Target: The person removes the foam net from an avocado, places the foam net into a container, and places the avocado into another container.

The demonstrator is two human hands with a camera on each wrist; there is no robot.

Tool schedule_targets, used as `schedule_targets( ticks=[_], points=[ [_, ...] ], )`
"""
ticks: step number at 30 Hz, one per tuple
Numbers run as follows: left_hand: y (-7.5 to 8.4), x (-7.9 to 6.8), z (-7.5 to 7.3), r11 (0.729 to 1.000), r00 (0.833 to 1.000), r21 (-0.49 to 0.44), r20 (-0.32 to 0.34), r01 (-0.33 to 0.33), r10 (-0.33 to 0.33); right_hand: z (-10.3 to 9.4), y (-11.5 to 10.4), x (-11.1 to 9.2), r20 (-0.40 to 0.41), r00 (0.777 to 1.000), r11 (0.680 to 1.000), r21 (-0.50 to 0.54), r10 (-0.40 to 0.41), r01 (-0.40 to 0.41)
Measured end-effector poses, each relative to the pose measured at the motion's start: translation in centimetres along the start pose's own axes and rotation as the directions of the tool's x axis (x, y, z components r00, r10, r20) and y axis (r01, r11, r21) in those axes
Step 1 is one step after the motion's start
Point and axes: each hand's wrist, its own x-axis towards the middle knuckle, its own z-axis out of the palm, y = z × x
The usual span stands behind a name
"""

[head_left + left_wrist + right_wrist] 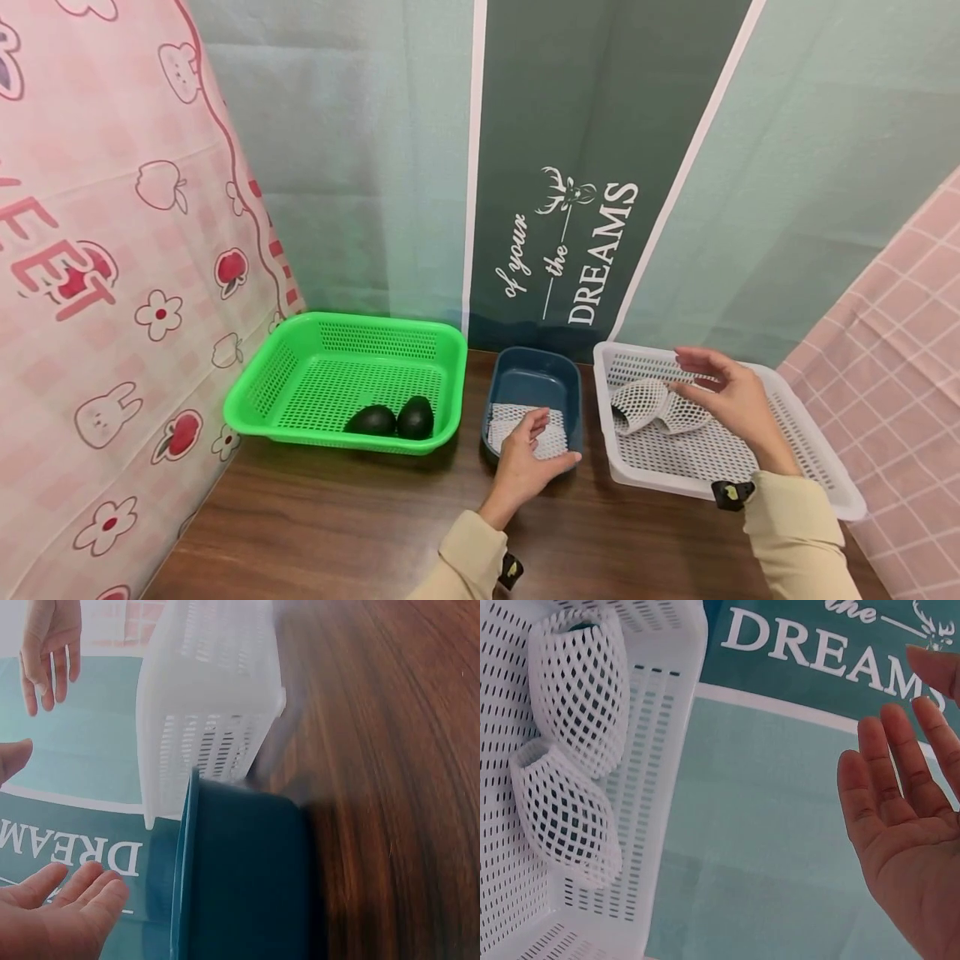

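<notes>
Fingers [534, 422] of the left hand [519, 468] are loosely spread and hold nothing, poised over the near part of the blue bin [536, 387]; white foam netting [551, 439] lies inside it, partly hidden beneath them. Fingers of the right hand [733, 404], gently bent with the thumb apart, are likewise unoccupied above the white basket [660, 480], where two mesh sleeves [577, 697] with dark contents lie below, clear of the fingertips. Farther left, the green basket [375, 323] holds two dark egg-shaped objects [415, 418].
</notes>
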Motion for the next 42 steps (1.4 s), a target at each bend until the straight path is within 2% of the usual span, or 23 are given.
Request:
schedule_targets(
  ticks=[10, 20, 28, 33, 42],
  points=[
    [-0.3, -0.3, 1.4, 1.0, 1.0, -0.009, 0.004, 0.021, -0.021, -0.8, 1.8, 0.1, 0.009, 0.999, 0.998, -0.014, 0.053, -0.053],
    [-0.5, -0.6, 2.4, 0.998, 0.999, -0.052, -0.03, 0.042, -0.043, -0.9, 2.9, -0.1, 0.013, 0.995, 0.995, -0.044, 0.095, -0.094],
    [-0.7, -1.1, 3.5, 0.996, 1.0, -0.08, -0.007, 0.027, -0.028, -1.4, 3.4, -0.3, 0.076, 0.98, 0.982, -0.07, 0.183, -0.178],
    [-0.8, -1.6, 4.2, 0.994, 1.0, -0.103, 0.007, 0.03, -0.029, -1.6, 4.0, -0.4, 0.078, 0.977, 0.978, -0.071, 0.2, -0.195],
    [-0.8, -1.8, 5.2, 1.0, 1.0, -0.028, 0.016, 0.01, -0.009, -2.3, 5.3, -0.3, 0.113, 0.969, 0.974, -0.083, 0.22, -0.211]
  ],
)
